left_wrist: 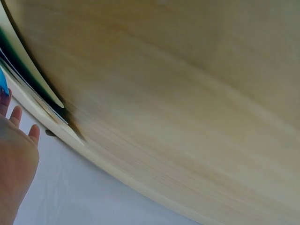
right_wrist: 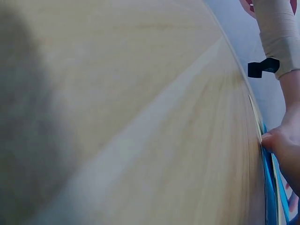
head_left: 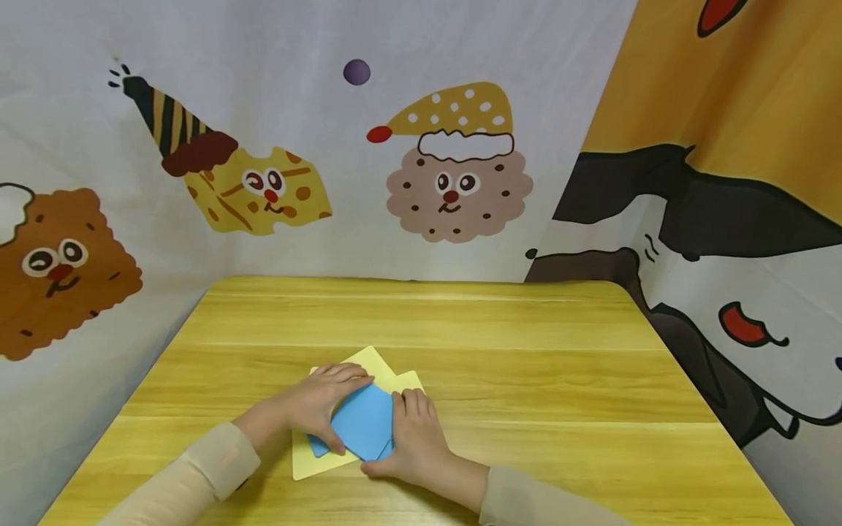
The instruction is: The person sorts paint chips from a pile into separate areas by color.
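A wooden table [head_left: 526, 365] stands against cloth walls with cookie faces [head_left: 457, 186]. Near its front edge, a blue paper [head_left: 364, 426] lies on yellow sheets [head_left: 316, 460]. The left hand [head_left: 319, 400] presses the blue paper with fingers together. The right hand [head_left: 413, 437] pins its other side, fingers flat and close.

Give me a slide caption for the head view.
Both hands, left hand and right hand, press folded blue paper on yellow sheets.
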`<state>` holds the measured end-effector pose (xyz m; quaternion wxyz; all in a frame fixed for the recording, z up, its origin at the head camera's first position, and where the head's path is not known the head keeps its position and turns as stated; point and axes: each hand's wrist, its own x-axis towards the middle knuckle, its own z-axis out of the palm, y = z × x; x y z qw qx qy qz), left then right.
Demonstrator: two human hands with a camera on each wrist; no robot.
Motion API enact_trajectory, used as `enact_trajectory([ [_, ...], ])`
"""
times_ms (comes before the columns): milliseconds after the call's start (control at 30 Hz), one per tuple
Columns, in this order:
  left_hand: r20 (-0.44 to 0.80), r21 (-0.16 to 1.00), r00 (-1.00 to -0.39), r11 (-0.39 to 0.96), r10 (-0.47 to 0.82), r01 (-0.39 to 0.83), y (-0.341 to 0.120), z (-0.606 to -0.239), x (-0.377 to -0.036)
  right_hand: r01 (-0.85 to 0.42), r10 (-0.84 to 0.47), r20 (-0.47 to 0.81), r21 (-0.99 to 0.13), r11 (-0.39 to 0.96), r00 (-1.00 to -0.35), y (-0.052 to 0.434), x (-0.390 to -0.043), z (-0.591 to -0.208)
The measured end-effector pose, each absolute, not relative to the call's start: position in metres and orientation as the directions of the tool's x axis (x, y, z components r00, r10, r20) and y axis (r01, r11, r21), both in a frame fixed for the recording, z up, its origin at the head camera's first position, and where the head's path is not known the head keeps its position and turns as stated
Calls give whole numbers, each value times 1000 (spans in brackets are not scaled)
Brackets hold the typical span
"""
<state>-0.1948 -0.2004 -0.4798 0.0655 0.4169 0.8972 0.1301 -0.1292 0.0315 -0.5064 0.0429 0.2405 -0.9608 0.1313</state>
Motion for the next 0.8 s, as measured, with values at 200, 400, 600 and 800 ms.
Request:
enact_trajectory([
  [200, 22, 281, -657, 626, 754, 727, -200, -480, -194, -499, -475, 155, -233, 835, -866, 35, -132, -501],
  [400, 42, 269, -678, 645, 734, 715, -196, -474, -193, -523, -504, 140, -241, 818, -852, 43, -139, -492],
  [600, 78, 233, -699, 669, 711, 706, -188, -466, -191, -545, -533, 125, -271, 793, -837, 55, -148, -487],
  [800, 91, 248, -730, 695, 677, 675, -177, -461, -189, -577, -568, 126, -306, 757, -813, 71, -157, -483],
])
